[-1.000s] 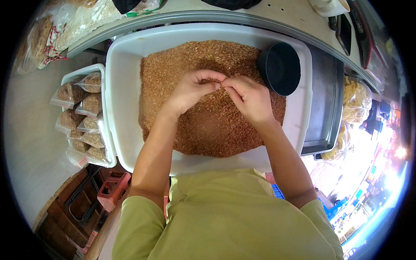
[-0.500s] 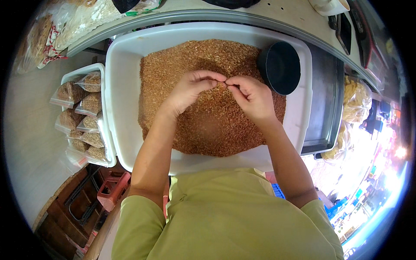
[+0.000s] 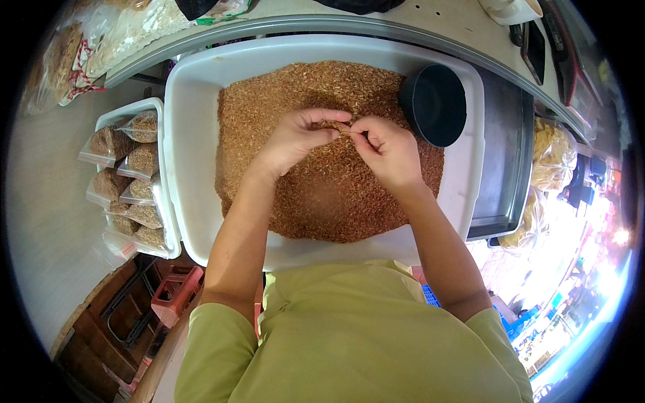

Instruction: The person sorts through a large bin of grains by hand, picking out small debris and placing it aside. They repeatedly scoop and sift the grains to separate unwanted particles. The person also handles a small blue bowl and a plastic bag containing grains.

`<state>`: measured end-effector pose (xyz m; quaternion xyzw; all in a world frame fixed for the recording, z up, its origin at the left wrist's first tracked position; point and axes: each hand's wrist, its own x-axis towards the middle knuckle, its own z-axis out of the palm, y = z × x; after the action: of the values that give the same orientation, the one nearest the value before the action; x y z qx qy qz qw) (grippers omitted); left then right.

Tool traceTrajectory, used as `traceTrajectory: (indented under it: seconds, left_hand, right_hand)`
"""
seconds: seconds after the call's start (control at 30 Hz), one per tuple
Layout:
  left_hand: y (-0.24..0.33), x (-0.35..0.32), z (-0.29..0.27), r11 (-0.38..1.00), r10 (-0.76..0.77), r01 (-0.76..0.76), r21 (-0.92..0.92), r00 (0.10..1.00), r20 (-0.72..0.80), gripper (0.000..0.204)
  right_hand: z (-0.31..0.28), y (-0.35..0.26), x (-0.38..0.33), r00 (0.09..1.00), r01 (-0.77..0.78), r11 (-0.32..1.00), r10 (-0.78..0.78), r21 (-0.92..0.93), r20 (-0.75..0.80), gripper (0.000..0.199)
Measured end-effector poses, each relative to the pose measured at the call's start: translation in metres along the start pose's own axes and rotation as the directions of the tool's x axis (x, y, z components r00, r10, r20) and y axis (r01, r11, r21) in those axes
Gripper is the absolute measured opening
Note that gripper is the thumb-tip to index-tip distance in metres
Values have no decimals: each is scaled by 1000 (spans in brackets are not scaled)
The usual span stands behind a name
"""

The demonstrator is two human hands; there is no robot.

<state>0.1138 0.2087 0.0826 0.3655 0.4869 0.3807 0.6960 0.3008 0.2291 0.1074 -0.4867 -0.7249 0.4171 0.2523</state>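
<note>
"Brown grain (image 3: pixel 322 208), where?"
"Frame centre, in the white tub (image 3: pixel 193 168)."
"Hands?"
"Over it: left hand (image 3: pixel 293 142), finger and thumb apart; right hand (image 3: pixel 391 153), tips together, on what I can't tell."

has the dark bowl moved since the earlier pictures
No: the dark bowl sits in the same place, near the upper right corner of the white tub.
</note>
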Motion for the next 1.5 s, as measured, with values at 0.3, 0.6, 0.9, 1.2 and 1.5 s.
traceTrajectory:
  seconds: [0.3, 0.6, 0.9, 1.2, 1.5]
  left_hand:
    - [3, -5, 11, 985, 82, -70, 158, 994, -74, 21]
    - [2, -37, 27, 876, 319, -175, 450, 909, -269, 15]
    - [0, -61, 48, 886, 237, -27, 463, 884, -403, 16]
    - [-18, -59, 49, 969, 247, -230, 93, 876, -414, 17]
    - [-3, -65, 49, 960, 46, -150, -237, 918, -393, 22]
  right_hand:
    - [-18, -1, -10, 971, -237, 913, 237, 332, 40, 4]
    - [-18, -8, -34, 961, -275, 831, 253, 483, 112, 4]
    - [-8, -12, -51, 820, -540, 183, 336, 822, 464, 7]
    - [-18, -18, -55, 859, -496, 497, 401, 712, 319, 4]
    - [-21, -17, -63, 861, -484, 440, 396, 756, 320, 4]
